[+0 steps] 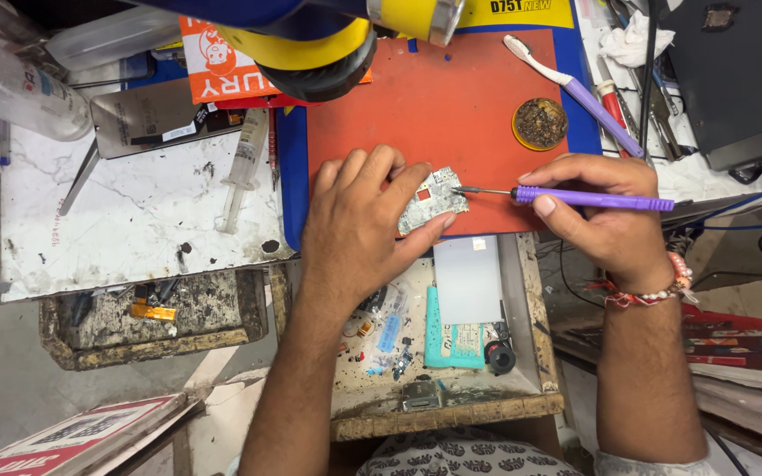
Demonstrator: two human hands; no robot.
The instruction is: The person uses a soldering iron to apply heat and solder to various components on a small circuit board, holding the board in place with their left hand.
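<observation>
While the head camera looks straight down at the bench, the left hand is pressed flat over a small circuit board, fingers curled round its near edge, pinning it to the orange work mat. The right hand is closed in a pen grip on a purple-handled soldering iron, whose thin metal tip touches the board's right edge.

As for progress, it looks mid-job: the board is bare and out on the mat, so the opening-up part seems done, but the tip is on the board, so the fine work isn't finished, and nothing looks reassembled. What exactly the tip is doing is too small to tell.

Around it: a round tin of dark tip cleaner, a purple toothbrush, a syringe on the marble slab, and a grubby wooden drawer holding a teal phone case.
</observation>
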